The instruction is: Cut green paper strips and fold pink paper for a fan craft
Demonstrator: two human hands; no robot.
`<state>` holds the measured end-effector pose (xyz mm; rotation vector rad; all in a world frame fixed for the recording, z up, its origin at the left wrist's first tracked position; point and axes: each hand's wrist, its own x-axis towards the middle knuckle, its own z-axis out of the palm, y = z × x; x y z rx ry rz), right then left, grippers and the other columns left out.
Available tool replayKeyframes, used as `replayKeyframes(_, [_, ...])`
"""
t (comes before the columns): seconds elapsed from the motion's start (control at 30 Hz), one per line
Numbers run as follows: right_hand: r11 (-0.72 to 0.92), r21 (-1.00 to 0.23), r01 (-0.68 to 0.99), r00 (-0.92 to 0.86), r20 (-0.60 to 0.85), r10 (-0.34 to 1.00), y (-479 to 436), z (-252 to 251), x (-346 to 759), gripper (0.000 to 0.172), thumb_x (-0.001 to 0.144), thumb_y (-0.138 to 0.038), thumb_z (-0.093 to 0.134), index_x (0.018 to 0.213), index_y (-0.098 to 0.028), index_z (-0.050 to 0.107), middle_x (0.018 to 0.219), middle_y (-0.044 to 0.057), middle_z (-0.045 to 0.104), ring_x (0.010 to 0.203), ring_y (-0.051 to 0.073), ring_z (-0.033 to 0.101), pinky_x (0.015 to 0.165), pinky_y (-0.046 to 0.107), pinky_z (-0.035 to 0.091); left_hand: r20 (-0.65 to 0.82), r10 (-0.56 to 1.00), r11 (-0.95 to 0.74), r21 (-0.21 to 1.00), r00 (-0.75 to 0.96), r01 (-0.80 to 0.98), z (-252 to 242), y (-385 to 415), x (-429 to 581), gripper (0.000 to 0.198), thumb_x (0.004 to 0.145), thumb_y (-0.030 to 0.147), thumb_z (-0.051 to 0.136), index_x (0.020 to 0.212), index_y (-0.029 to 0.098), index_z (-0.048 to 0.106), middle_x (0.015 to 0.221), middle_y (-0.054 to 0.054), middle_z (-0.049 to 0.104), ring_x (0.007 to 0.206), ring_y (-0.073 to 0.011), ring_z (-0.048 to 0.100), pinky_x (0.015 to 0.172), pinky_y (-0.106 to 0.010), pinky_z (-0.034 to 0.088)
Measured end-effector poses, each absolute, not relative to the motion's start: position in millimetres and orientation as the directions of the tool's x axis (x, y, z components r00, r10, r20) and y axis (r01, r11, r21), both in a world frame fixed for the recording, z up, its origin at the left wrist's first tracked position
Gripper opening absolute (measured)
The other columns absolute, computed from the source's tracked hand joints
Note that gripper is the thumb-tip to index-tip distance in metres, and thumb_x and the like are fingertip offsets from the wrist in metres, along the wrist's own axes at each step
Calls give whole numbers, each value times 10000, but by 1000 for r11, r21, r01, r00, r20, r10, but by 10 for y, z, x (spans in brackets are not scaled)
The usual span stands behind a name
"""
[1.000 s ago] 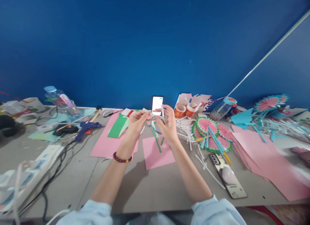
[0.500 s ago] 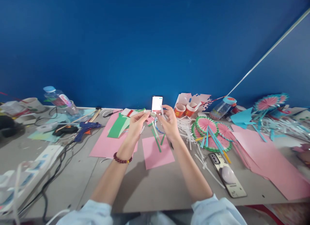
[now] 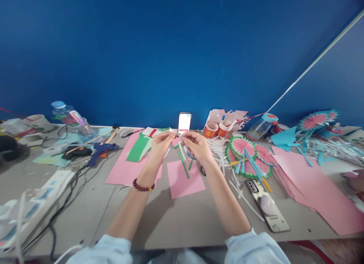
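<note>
My left hand (image 3: 162,144) is closed in a pinch over the middle of the table, with a beaded bracelet on its wrist. Close by its fingertips, my right hand (image 3: 197,146) pinches too. Between the two sets of fingers is a small, narrow white strip (image 3: 179,135); its ends are too blurred to make out. Below the hands, thin green strips (image 3: 183,164) lie over a pink paper square (image 3: 186,184). A small pink-and-green folded paper piece (image 3: 175,142) shows behind the fingers. A lit phone (image 3: 184,122) stands upright just beyond.
To the left are green paper (image 3: 138,148), pink sheets (image 3: 119,169), a blue glue gun (image 3: 101,151) and a power strip (image 3: 36,207). On the right lie paper cups (image 3: 211,130), white paper strips (image 3: 218,150), watermelon-coloured paper fans (image 3: 243,146), a phone (image 3: 267,206) and pink sheets (image 3: 315,188).
My right hand has turned and lowered slightly, its fingers drawing nearer my left fingertips. The white strip that stuck up by the right fingers no longer shows there. My left hand stays nearly still.
</note>
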<state>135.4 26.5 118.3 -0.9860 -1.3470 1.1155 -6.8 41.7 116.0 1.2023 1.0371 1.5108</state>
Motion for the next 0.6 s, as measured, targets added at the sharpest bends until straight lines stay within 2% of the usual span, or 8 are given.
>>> replayKeyframes(0.2, [254, -967, 2, -26, 254, 967, 298, 1126, 1327, 267, 745, -417, 647, 831, -166, 672, 614, -1, 602, 465, 86, 486, 408, 203, 348, 182, 980, -191, 971, -74, -145, 1138, 387, -24, 251, 643, 424, 742, 602, 178, 722, 600, -19, 655, 585, -132, 534, 597, -256, 417])
replayKeyframes(0.37, [347, -935, 76, -8, 347, 938, 320, 1092, 1335, 212, 770, -374, 629, 842, -178, 667, 664, 5, 626, 601, 126, 578, 566, 243, 447, 180, 982, -187, 970, -61, -155, 1132, 386, -26, 244, 642, 425, 748, 618, 183, 730, 653, -37, 681, 650, -163, 569, 633, -269, 440])
replayKeyframes(0.47, [381, -919, 104, -13, 381, 924, 313, 1103, 1342, 196, 787, -359, 612, 866, -184, 651, 671, -1, 622, 624, 131, 587, 612, 257, 453, 177, 983, -184, 968, -54, -168, 1140, 391, -38, 233, 643, 414, 748, 618, 182, 733, 664, -45, 687, 667, -173, 584, 649, -275, 445])
replayKeyframes(0.6, [384, -913, 137, -29, 384, 923, 278, 1145, 1367, 205, 816, -350, 575, 941, -191, 607, 643, -14, 615, 609, 131, 574, 578, 248, 423, 183, 981, -191, 967, -59, -170, 1142, 401, -49, 212, 651, 397, 734, 623, 188, 735, 664, -40, 684, 633, -155, 563, 610, -262, 423])
